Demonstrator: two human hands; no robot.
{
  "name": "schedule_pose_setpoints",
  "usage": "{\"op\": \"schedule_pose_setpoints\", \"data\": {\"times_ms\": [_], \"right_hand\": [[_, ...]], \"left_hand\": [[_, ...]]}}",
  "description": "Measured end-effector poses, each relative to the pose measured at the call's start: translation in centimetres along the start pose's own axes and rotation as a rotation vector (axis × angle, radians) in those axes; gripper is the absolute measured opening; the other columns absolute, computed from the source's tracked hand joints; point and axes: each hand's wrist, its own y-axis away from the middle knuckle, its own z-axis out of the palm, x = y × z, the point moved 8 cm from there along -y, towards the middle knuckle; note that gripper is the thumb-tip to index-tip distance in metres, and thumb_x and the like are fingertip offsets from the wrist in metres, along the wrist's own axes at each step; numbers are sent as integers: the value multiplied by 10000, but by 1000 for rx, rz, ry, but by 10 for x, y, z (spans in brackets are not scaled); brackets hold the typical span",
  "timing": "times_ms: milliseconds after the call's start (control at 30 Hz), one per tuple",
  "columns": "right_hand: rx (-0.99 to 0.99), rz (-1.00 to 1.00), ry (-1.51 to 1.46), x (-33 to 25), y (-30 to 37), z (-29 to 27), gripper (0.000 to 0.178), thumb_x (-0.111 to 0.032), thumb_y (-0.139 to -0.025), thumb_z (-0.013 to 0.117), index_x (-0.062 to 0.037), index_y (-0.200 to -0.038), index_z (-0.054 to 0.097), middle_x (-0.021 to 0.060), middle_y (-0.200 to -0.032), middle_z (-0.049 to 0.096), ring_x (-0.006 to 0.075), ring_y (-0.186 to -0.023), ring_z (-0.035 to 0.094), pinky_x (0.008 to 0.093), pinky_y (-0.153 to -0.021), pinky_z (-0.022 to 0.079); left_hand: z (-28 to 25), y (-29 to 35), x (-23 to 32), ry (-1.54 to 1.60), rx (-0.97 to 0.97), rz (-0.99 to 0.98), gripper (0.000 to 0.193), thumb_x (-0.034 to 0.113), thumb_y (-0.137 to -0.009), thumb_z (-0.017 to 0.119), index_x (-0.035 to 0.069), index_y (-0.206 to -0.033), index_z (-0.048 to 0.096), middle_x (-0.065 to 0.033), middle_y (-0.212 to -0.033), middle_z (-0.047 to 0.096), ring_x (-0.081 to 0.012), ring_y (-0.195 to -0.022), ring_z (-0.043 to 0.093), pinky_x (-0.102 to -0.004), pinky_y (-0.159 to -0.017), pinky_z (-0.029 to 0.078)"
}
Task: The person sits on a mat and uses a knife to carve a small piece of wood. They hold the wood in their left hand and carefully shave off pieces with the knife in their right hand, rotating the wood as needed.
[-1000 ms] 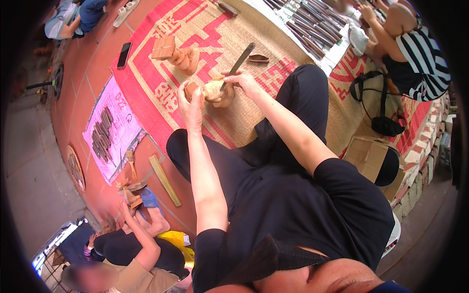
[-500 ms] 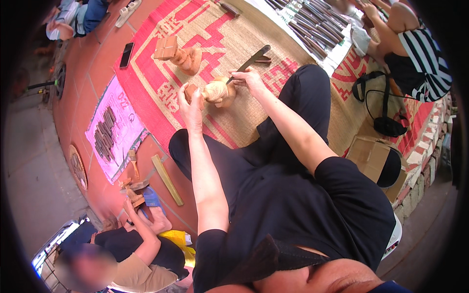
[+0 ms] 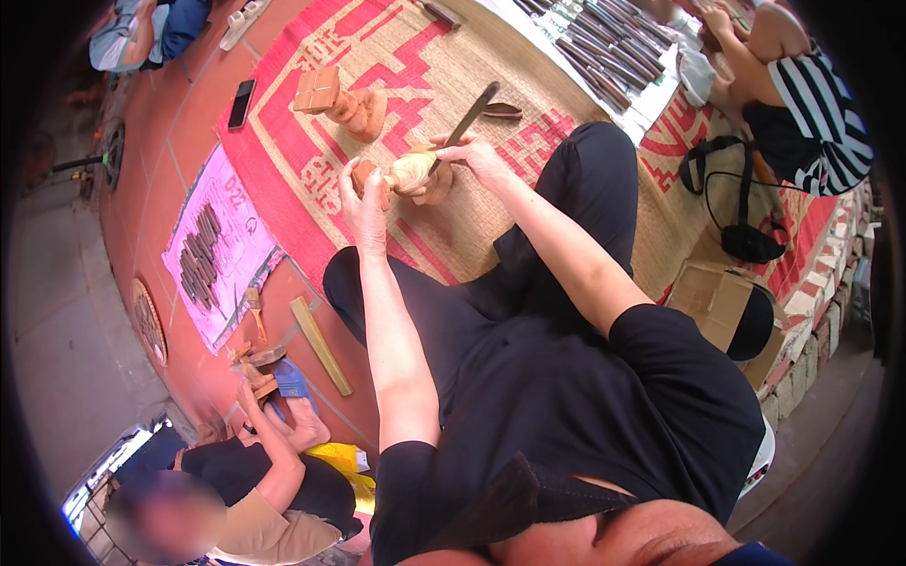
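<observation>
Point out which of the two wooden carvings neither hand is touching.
The untouched carving is the one nearer the black phone; the other, partly paler carving is gripped by the left hand.

L hand (image 3: 368, 215) gripping, R hand (image 3: 477, 158) pinching

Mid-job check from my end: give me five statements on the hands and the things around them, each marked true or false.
1. The left hand holds a wooden carving. True.
2. The right hand is empty. False: it holds a long dark tool.
3. A second carving rests on the patterned mat. True.
4. The cardboard box is on the person's left. False: it is on the right.
5. A flat wooden strip lies to the right of the brush. True.
</observation>
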Motion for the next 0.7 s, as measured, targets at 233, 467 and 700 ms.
{"op": "schedule_pose_setpoints", "data": {"times_ms": [233,467,700], "right_hand": [[82,9,-22,0,-4,-14,263,-106,-786,727,-24,-1034,691,78,-1001,709,178,-908,654,323,-861,489],[171,-10,-68,3,-3,-24,253,-105,-780,732,-31,-1020,697,80,-969,713,186,-928,661,331,-862,502],[-42,-98,123,-3,7,9,307,-87,-758,742,-20,-1054,694,78,-1007,709,172,-938,649,327,-867,495]], "left_hand": [[3,5,8,-70,-3,-6,509,297,-824,646,37,-1248,537,-148,-1238,540,-242,-1141,527,-354,-994,395],[6,6,16,-77,-14,5,508,297,-825,645,40,-1251,536,-146,-1235,541,-236,-1135,528,-346,-988,399],[6,4,11,-57,-2,-2,499,274,-829,657,35,-1251,536,-141,-1226,550,-222,-1134,531,-340,-986,400]]}}
